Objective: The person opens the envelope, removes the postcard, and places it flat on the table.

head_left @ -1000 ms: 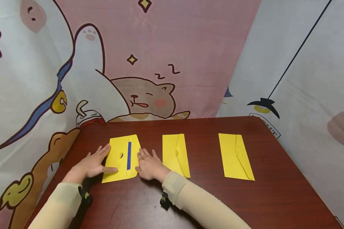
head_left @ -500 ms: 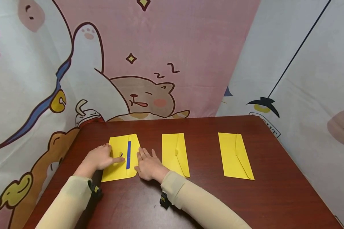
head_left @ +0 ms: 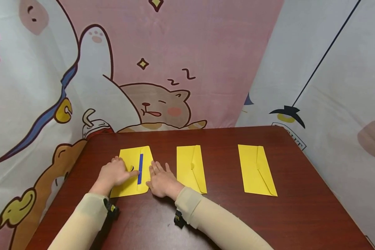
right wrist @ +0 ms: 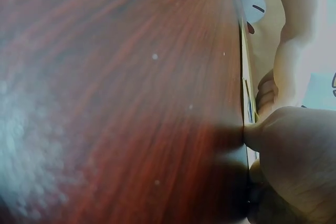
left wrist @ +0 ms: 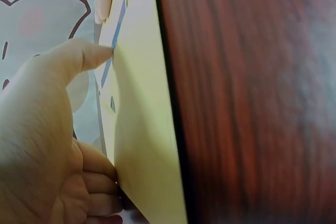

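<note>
A yellow envelope (head_left: 129,190) lies on the left of the table with its flap (head_left: 147,156) spread out to the right. Along its opening a narrow blue strip (head_left: 140,161) shows, and a dark bit appears in the half-round notch. My left hand (head_left: 114,173) rests on the envelope's left side; its thumb (left wrist: 94,56) reaches out straight to touch the blue strip, while the other fingers (left wrist: 100,187) bend at the left edge. My right hand (head_left: 161,180) lies with extended fingers against the flap's right edge, its thumb (right wrist: 254,132) down at the paper.
Two more yellow envelopes lie with flaps folded over, one in the middle (head_left: 187,166) just beyond my right wrist, the other (head_left: 253,173) farther right. The reddish-brown table (head_left: 225,163) ends at a cloth backdrop (head_left: 225,69) printed with cartoon animals.
My left hand has slid right over the envelope, its thumb moving from the lower left part to the blue strip, its fingers bending more. The right hand has stayed in place.
</note>
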A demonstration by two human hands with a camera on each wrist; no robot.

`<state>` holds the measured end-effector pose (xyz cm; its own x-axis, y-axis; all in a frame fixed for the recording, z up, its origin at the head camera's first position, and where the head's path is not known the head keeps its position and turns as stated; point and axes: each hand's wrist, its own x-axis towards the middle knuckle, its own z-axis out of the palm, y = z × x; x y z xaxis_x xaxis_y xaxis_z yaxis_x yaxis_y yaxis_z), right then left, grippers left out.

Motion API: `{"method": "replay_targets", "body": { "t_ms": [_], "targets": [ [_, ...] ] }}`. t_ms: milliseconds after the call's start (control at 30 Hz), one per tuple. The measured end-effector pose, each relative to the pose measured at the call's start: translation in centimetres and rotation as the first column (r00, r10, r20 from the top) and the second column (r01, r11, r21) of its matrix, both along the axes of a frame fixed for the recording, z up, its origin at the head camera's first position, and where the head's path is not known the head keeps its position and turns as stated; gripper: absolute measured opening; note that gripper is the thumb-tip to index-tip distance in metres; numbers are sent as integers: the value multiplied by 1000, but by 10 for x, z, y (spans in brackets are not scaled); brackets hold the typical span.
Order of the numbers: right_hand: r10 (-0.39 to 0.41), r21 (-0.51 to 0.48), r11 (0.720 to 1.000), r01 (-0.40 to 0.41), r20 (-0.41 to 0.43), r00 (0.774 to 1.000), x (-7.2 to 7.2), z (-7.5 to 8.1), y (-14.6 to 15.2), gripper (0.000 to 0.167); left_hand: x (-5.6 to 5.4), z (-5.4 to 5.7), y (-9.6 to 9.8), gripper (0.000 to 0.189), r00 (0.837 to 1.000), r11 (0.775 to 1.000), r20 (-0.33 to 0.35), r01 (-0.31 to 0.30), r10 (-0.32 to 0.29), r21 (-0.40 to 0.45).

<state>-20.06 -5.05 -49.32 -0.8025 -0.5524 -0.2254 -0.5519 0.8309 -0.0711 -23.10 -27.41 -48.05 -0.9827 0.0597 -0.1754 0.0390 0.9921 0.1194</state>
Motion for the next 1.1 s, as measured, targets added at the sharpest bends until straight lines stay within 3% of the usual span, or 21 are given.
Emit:
{"method": "replay_targets", "body": {
  "t_ms": [200,367,600,1100],
  "targets": [
    [0,-3,1000,0,-9,1000,1,0,0,69,-2,2,6,85,1000,999,-24,-5,4,-33],
    [-7,-7,1000,7,-8,1000,1,-1,0,69,-4,3,12,60,999,1000,-22,-27,27,1],
    [-9,3,1000,9,-15,1000,2,-1,0,70,-5,5,19,55,996,993,-7,-84,85,77],
    [-2,11,1000,2,-18,1000,2,-2,-1,69,-4,5,20,52,993,983,7,-114,114,147]
  ]
}}
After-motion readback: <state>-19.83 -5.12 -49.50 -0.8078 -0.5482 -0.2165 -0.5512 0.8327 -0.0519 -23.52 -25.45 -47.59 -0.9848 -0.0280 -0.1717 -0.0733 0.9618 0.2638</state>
